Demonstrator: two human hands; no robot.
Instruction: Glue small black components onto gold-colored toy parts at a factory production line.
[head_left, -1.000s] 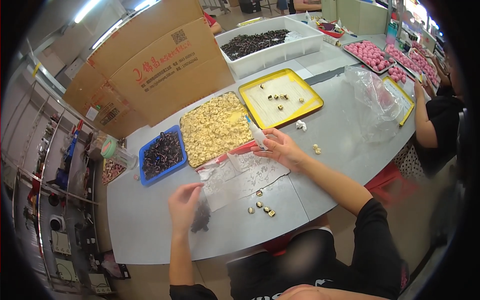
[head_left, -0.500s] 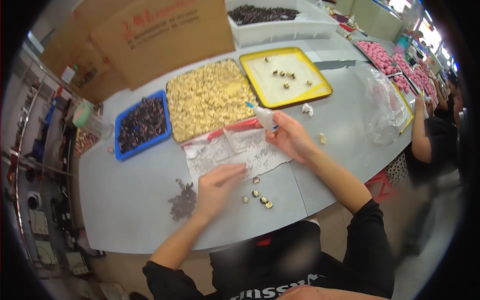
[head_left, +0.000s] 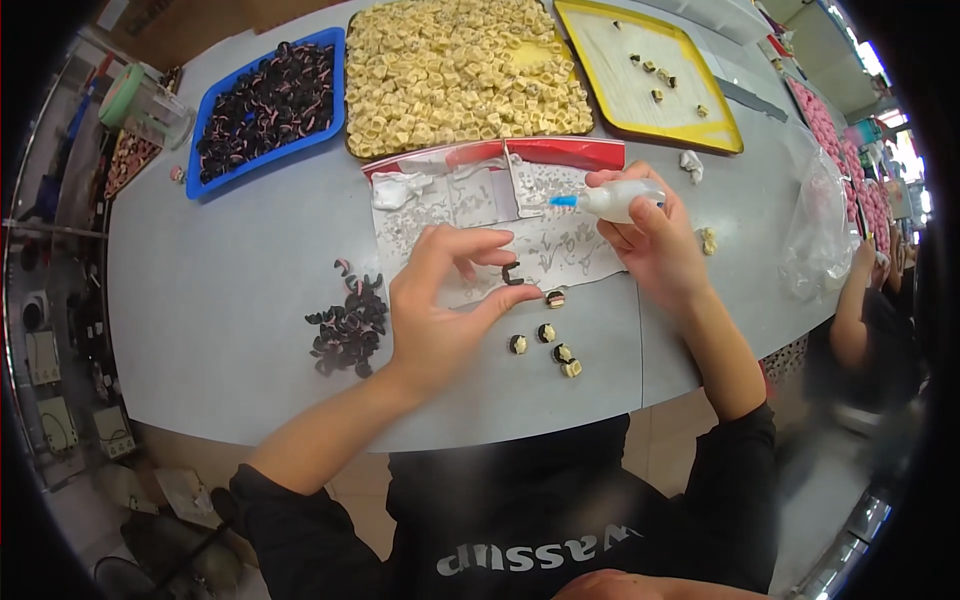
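My left hand (head_left: 445, 295) pinches a small dark C-shaped piece (head_left: 512, 273) between thumb and fingertips, over the stained white sheet (head_left: 590, 255). In my right hand (head_left: 655, 240) is a translucent squeeze bottle (head_left: 622, 200), tilted sideways. Its blue nozzle (head_left: 563, 201) points left, toward the space above the dark piece, and does not touch it. Just below my left thumb lies a small dark-and-cream assembled piece (head_left: 556, 299). Several similar pieces (head_left: 546, 333) sit nearer the table edge. A loose pile of dark curved pieces (head_left: 350, 325) lies left of my left wrist.
Beyond the sheet stand a blue tray (head_left: 335, 90) of dark pieces, a tray of cream pieces (head_left: 460, 80) and a yellow tray (head_left: 725, 125) with several pieces. A crumpled white wad (head_left: 400, 188) rests on the sheet. At right are a plastic bag (head_left: 815, 215) and another person's arm (head_left: 850, 305).
The view has tipped nearer the table. My left hand now shows a dark piece in its pinch. The bottle has turned from nozzle-up to nearly level, its tip pointing left.
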